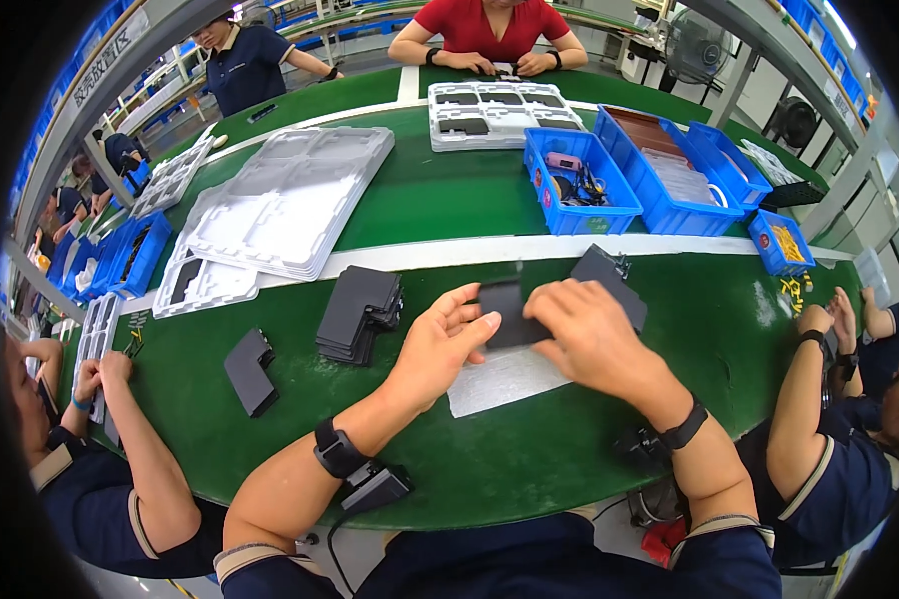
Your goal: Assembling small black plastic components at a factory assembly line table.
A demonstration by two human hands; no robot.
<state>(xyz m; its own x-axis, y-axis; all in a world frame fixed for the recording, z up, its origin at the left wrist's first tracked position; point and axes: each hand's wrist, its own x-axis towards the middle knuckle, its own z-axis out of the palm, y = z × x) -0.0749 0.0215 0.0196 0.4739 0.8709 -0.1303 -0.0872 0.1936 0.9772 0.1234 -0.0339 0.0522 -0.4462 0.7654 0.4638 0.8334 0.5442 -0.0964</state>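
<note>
A black flat piece is held up in front of me, slightly blurred. My left hand pinches its left edge between thumb and fingers. At its right edge my right hand has its fingers curled and closed on it. Below the hands a silvery-white sheet lies on the green table. To the left stands a stack of black L-shaped pieces. A single black L-shaped piece lies further left. More black pieces lie just beyond my right hand, partly hidden by it.
White moulded trays are stacked at the far left, another tray stack at the back. Blue bins stand back right, a small one holding yellow bits. A black device sits at the near edge. Co-workers sit around.
</note>
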